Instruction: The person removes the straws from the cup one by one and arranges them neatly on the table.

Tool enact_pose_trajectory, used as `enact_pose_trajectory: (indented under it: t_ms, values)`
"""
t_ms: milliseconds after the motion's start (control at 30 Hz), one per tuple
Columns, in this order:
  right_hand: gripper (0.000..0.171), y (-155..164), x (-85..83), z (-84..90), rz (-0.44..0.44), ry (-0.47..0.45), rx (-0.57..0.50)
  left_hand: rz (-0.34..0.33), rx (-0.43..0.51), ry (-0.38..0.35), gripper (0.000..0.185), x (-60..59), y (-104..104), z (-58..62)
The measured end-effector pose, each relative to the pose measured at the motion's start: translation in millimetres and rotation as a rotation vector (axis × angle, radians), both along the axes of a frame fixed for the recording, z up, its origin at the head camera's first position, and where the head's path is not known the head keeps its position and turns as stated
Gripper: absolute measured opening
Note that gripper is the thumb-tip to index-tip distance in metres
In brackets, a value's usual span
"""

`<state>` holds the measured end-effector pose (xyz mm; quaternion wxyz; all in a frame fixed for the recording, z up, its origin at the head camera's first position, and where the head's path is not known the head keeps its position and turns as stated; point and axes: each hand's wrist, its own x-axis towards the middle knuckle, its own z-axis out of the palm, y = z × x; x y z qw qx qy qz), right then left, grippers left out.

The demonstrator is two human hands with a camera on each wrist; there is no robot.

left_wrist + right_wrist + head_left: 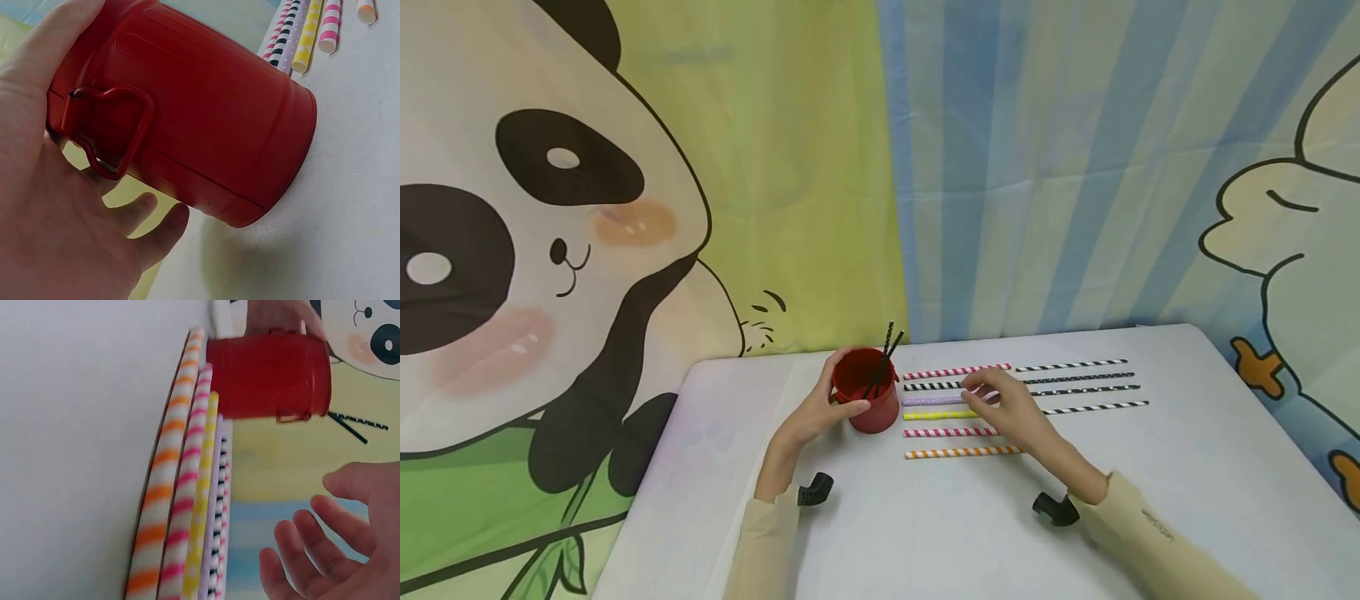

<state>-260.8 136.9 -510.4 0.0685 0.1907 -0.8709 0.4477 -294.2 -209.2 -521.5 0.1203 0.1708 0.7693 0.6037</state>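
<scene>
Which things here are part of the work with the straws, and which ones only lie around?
In use:
red cup, held by the left hand
black straws in the cup
striped straws under the right hand

Just there:
table
panda curtain

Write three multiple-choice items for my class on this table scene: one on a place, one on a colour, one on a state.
1. Where is the red cup?
A. left of the straw rows
B. right of them
C. off the table

2. What colour is the striped straw nearest the person?
A. green
B. orange
C. blue

3. What is the left hand doing?
A. lying flat
B. pinching a straw
C. holding the cup

Key: 1 A, the straw ends lie just to its right. 2 B, orange and white bands. 3 C, thumb and fingers wrap its side.
</scene>
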Motion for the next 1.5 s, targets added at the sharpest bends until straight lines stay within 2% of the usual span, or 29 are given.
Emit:
enact_pose_trajectory:
  t_ms: [133, 533, 767, 967, 1500]
  values:
    - [0.017, -13, -2.9, 0.2, -0.014, -0.088, -0.086, 0.002, 0.001, 0.006, 0.094, -1.8, -1, 0.6]
    - [0.025, -58, -14.6, 8.1, 0.001, -0.263, -0.353, 0.002, 0.012, 0.002, 0.094, -0.3, -1, -0.6]
    - [0.023, -81, -25.1, 8.8, 0.011, -0.253, -0.434, -0.003, 0.029, 0.003, 0.093, -1.4, -1, -1.0]
    - [0.03, -96, -32.4, 8.0, 0.005, -0.27, -0.501, -0.016, 0.033, 0.011, 0.095, -1.3, -1, -0.6]
    - [0.024, -110, -42.4, 10.6, 0.017, -0.204, -0.478, -0.023, 0.027, 0.029, 0.095, -1.2, -1, -0.9]
